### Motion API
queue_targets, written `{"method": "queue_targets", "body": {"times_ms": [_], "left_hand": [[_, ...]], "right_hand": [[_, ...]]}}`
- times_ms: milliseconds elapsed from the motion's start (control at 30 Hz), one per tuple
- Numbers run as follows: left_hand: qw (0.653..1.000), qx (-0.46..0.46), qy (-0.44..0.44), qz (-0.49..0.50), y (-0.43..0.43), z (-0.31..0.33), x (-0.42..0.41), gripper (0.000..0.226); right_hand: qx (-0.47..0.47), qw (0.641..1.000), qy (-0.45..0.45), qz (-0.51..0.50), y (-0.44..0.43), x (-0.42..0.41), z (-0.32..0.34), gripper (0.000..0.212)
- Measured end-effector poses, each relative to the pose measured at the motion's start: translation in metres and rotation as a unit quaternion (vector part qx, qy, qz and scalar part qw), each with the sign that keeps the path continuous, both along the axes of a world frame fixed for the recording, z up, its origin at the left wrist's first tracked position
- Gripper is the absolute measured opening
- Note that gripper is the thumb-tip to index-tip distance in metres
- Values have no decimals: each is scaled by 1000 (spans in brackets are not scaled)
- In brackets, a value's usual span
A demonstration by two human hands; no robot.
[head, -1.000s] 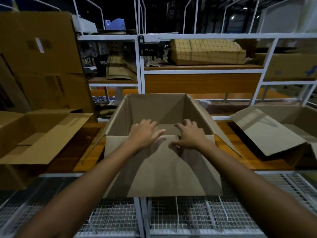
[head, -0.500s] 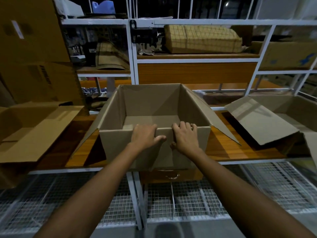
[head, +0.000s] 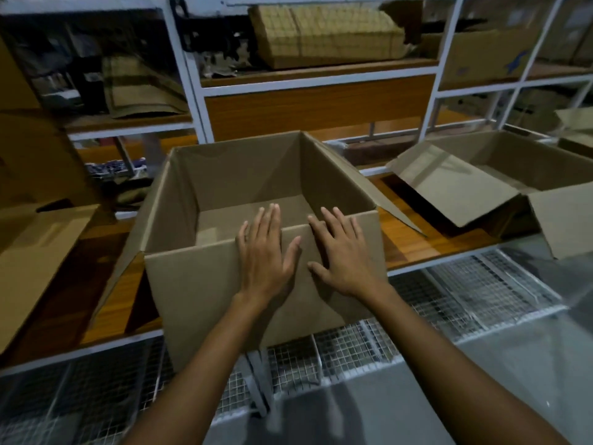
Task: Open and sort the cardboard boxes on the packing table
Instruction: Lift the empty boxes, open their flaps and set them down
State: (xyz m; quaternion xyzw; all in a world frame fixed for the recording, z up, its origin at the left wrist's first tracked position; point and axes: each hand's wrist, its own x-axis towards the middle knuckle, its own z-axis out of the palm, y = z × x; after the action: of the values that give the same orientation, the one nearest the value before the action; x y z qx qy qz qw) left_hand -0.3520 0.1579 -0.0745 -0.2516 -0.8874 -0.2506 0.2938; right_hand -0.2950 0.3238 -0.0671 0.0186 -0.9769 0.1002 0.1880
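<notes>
An open brown cardboard box (head: 205, 290) stands in the middle of the wooden table, its near flap folded down over the front wall and its side flaps splayed out. The box looks empty inside. My left hand (head: 264, 252) lies flat on the near wall with fingers spread and tips reaching over the rim. My right hand (head: 341, 252) lies flat beside it, fingers apart, also over the rim. Neither hand grips anything.
Another open box (head: 500, 175) sits at the right with a flap laid toward the middle. Opened boxes (head: 38, 252) stand at the left. The wooden table edge (head: 426, 248) runs behind wire-mesh bins (head: 481, 290). Shelving (head: 317, 104) with bundles rises behind.
The near flap went from sticking out toward me to folded down against the front wall. My hands slid from the flap's fold to lying flat over the near rim, fingers now straight.
</notes>
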Motion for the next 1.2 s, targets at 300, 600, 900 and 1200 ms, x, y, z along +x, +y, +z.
{"method": "queue_targets", "body": {"times_ms": [300, 600, 900, 1200], "left_hand": [[973, 130, -75, -175, 88, 22, 70, 63], [929, 194, -183, -255, 241, 2, 188, 57], [905, 195, -252, -283, 361, -6, 217, 57], [871, 266, -316, -267, 494, -2, 165, 52]], "right_hand": [[-221, 970, 52, -87, 81, 93, 15, 82], [-273, 944, 81, -165, 217, 235, -11, 83], [-304, 917, 96, -240, 338, 290, -18, 76], [-303, 909, 107, -267, 471, 250, -4, 72]]}}
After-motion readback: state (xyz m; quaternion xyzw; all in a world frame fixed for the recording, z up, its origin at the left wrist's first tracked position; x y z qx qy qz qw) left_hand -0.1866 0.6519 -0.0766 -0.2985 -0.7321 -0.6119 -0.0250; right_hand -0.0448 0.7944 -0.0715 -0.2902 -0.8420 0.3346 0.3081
